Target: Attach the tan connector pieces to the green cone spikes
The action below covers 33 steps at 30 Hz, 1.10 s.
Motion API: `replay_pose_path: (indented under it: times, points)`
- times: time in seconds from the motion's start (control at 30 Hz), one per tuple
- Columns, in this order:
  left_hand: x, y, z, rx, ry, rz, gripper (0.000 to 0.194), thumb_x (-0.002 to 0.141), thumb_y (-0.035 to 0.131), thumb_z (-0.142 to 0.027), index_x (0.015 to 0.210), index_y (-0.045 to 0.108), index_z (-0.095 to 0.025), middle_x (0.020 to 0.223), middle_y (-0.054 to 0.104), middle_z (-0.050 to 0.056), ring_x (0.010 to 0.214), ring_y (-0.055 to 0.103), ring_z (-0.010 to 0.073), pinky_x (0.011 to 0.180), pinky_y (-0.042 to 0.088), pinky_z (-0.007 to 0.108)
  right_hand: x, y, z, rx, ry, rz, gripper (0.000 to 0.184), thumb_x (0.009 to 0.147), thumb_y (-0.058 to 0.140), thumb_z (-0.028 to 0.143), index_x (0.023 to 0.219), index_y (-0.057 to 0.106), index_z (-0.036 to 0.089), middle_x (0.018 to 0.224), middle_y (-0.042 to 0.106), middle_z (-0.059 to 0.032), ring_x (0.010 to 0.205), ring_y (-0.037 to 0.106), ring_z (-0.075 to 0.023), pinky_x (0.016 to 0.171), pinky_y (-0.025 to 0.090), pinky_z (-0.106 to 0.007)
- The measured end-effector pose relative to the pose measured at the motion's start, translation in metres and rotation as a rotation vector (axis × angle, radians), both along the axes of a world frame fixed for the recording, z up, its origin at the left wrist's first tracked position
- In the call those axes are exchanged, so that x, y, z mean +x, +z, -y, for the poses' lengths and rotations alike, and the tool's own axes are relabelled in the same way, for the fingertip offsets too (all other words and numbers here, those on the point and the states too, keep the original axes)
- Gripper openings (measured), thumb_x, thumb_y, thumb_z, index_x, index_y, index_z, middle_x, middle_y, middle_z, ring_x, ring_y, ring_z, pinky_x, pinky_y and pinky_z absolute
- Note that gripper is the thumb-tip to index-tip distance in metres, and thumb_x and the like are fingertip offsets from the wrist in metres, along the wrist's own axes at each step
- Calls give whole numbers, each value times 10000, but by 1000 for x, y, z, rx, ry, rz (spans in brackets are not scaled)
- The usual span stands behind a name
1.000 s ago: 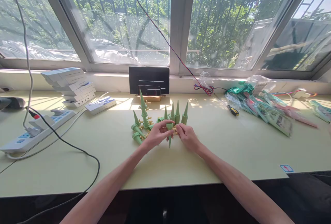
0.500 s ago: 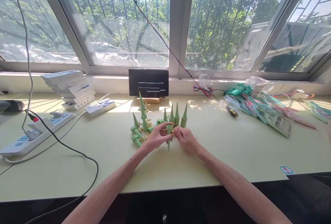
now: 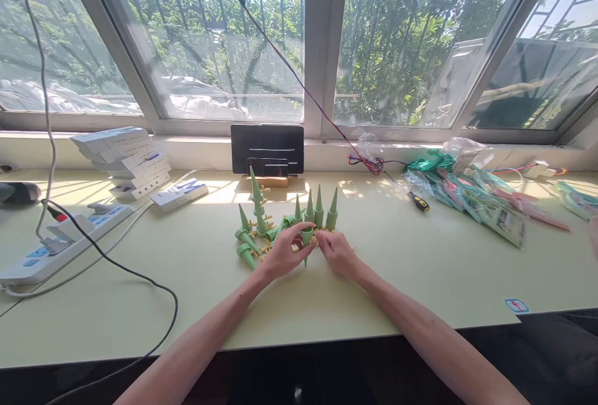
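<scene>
While the left hand (image 3: 283,250) grips the green cone (image 3: 306,236) with its thumb and fingers, the right hand (image 3: 340,254) has its fingers closed by a little tan bit (image 3: 314,240) at the cone's side. The cone is over the table (image 3: 308,311), round and wide on top, pointy at the bottom. Just behind, four more cones (image 3: 319,209) point up. Farther back is a black tablet (image 3: 267,143).

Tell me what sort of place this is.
Probably a small workshop or packing bench by a window: a long table carries green cone-shaped parts, a yellow-and-black screwdriver and a pile of plastic-bagged items.
</scene>
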State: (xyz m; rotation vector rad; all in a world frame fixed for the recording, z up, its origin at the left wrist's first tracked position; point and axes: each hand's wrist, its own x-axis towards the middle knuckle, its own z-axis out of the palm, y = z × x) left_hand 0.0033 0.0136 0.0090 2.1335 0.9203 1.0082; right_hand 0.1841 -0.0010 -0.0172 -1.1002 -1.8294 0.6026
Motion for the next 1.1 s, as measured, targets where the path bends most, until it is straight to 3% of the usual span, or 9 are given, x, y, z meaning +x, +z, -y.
replay_pose_path:
  times: [0.13, 0.23, 0.43, 0.63, 0.8, 1.1]
  points:
    - [1, -3, -1, 112, 21, -7, 359, 916, 592, -341, 1256, 596, -227, 1121, 667, 69, 655, 581, 102, 705, 559, 275, -2, -1, -1, -95, 28, -108, 565, 1011, 294, 571, 572, 350, 221, 485, 392, 24, 479, 379, -127, 500, 302, -265]
    - [1, -5, -1, 156, 25, -13, 373, 926, 587, -355, 1282, 587, -242, 1173, 670, 79, 701, 609, 119, 707, 570, 277, -3, 0, -1, -166, 62, -177, 592, 1000, 303, 599, 544, 353, 225, 447, 376, 26, 448, 398, -127, 480, 315, -263]
    - [3, -2, 2, 111, 3, 14, 334, 926, 587, -351, 1230, 607, -215, 1090, 675, 81, 714, 631, 125, 673, 580, 261, -3, 3, 0, -172, 55, -196, 589, 996, 320, 594, 541, 352, 221, 444, 375, 28, 443, 373, -119, 470, 300, -264]
    - [2, 5, 3, -208, -76, 141, 432, 879, 655, -393, 1236, 561, -169, 626, 597, -23, 561, 642, 143, 503, 525, 224, -1, 10, 5, -60, 26, -82, 500, 1013, 333, 527, 641, 411, 202, 576, 439, 27, 528, 378, -113, 526, 309, -255]
    - [0, 10, 0, -427, -164, 189, 475, 853, 696, -393, 1223, 539, -139, 619, 657, 1, 464, 590, 117, 451, 501, 215, -1, 9, 6, -44, 46, -53, 456, 1024, 337, 474, 670, 419, 198, 600, 447, 33, 546, 388, -112, 560, 316, -254]
    - [2, 20, 4, -533, -199, 231, 536, 807, 750, -390, 1227, 550, -126, 677, 651, 6, 480, 543, 88, 442, 451, 200, 0, 6, 3, -22, 43, -42, 459, 1023, 343, 464, 662, 432, 194, 590, 436, 32, 544, 382, -112, 557, 301, -257]
